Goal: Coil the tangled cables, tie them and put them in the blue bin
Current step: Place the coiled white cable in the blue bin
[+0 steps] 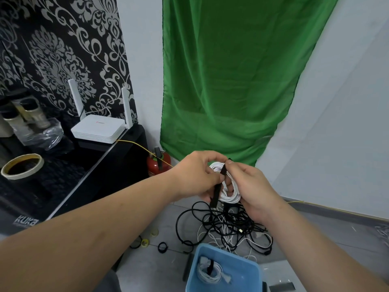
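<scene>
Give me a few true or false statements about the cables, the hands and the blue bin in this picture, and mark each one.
1. The left hand and right hand hold a white cable coil. True.
2. The blue bin is empty. False: a tied white bundle lies in it.
3. A black strap runs across the held coil. True.
4. No cables remain on the floor. False: a tangle of black and white cables lies beyond the bin.

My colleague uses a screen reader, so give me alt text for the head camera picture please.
Two bare hands hold a coiled white cable, the left hand gripping the coil and the right hand pinching a black strap across it. Below lie tangled cables and a blue bin holding one tied white bundle.
</scene>
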The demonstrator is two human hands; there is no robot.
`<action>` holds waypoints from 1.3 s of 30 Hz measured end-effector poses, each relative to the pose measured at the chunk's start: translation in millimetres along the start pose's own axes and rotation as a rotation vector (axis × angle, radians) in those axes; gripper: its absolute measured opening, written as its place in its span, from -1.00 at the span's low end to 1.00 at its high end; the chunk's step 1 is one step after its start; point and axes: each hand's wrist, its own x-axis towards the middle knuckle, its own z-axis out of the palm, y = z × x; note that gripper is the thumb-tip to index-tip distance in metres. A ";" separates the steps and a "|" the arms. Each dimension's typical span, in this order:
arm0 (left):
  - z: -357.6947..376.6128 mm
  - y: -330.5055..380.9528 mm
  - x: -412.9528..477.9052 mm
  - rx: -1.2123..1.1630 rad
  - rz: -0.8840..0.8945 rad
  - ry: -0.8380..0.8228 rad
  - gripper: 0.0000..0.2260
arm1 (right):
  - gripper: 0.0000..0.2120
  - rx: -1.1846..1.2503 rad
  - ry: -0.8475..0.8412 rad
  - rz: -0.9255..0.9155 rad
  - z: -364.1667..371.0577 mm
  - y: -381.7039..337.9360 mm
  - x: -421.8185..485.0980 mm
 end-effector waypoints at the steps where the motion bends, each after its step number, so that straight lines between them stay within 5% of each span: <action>1: 0.0 0.8 0.2 0.053 -0.002 0.017 -0.67 | -0.68 -0.003 -0.006 0.000 0.9 0.0 -0.2; 13: -12.9 -0.1 6.5 0.883 0.263 0.326 -0.76 | -0.67 -0.071 -0.097 -0.049 4.9 0.2 -3.7; 17: -15.3 -9.7 11.2 0.878 0.388 0.300 -0.80 | -0.68 -0.099 -0.140 -0.058 9.5 -0.3 -7.0; 24: -15.7 -15.2 10.1 0.893 0.334 0.259 -0.79 | -0.67 -0.043 -0.188 0.017 14.4 -1.5 -10.0; 30: -10.9 -17.1 14.5 0.910 0.354 0.296 -0.74 | -0.67 -0.224 -0.041 -0.076 16.6 3.8 -6.7; 39: -6.0 -21.7 15.2 0.777 0.365 0.321 -0.81 | -0.84 0.046 -0.020 0.010 10.7 -1.8 -4.3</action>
